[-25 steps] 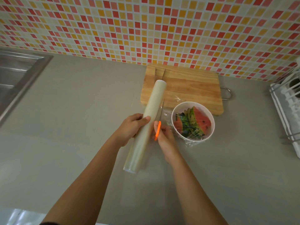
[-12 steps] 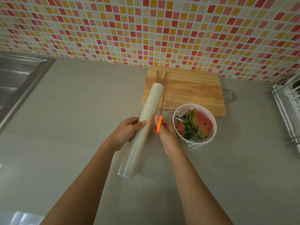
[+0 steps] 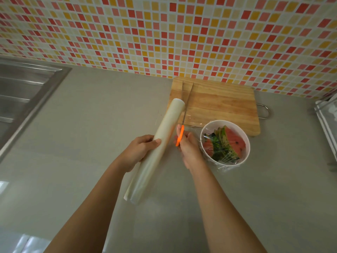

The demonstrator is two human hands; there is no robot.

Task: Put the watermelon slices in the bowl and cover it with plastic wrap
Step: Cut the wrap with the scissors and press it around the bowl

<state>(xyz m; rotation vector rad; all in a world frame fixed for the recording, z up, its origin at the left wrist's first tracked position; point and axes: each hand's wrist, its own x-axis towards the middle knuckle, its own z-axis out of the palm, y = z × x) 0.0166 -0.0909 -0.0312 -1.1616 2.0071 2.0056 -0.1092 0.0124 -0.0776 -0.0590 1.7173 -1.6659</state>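
A wall of small red, orange and cream tiles stood behind a smooth grey counter (image 3: 91, 125), with a steel sink (image 3: 21, 92) at the far left. The white round bowl (image 3: 246, 143) sat on the counter right of centre, just in front of the wooden cutting board (image 3: 218, 105), and the watermelon slices (image 3: 231, 141) stood inside it, red flesh and dark green rind, under a shiny film that wrinkled around the rim.

The left hand (image 3: 138, 150) was closed around the long pale roll of plastic wrap (image 3: 156, 145), which pointed from near to far. The right hand (image 3: 187, 148) was closed on the orange handles of the scissors (image 3: 183, 121), whose thin blades stood apart along the roll's right side.

The step seemed to be cutting the film free from the roll. To do it well, the film should stay tight between roll and bowl, and the blades should go straight along the roll in one line, because such thin, clinging film folds on itself easily.
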